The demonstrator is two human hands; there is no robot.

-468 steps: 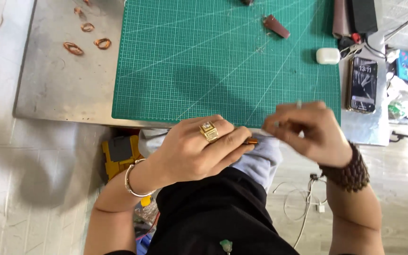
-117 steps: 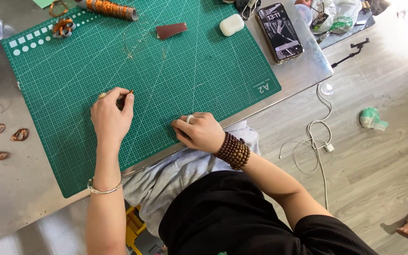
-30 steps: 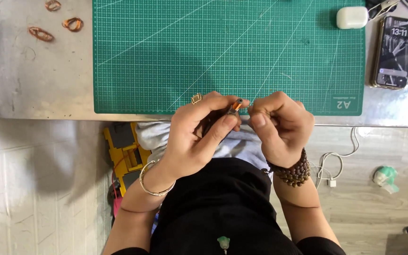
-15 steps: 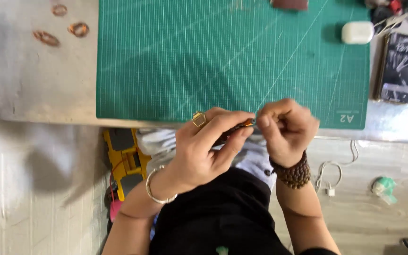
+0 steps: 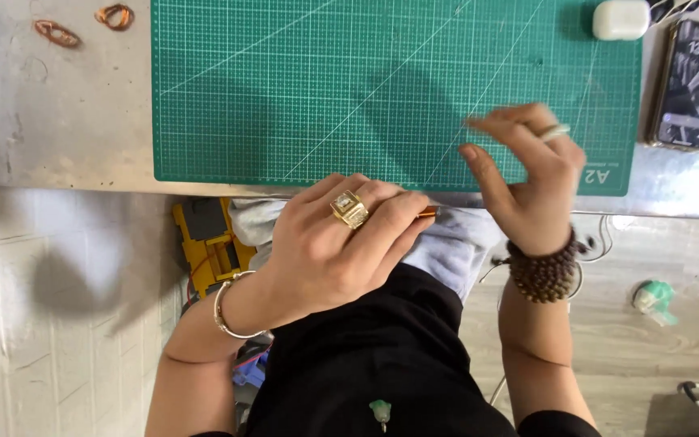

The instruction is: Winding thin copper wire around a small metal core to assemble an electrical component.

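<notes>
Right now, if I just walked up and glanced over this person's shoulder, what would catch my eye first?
The big green cutting mat covering most of the metal table stands out first. Next come the two hands at its near edge: the left hand, wearing a chunky gold ring, pinches a small orange-brown piece, while the right hand lifts open-fingered over the mat. A phone lies at the far right.

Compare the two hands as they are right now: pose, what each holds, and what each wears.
The left hand is curled shut, pinching a small orange piece at its fingertips; the right hand is open, fingers spread, holding nothing. The left sits below the table edge over the lap; the right is over the green mat. The left wears a large gold ring and thin bangle; the right a pale ring and dark beaded bracelet. Both are bare.
</notes>
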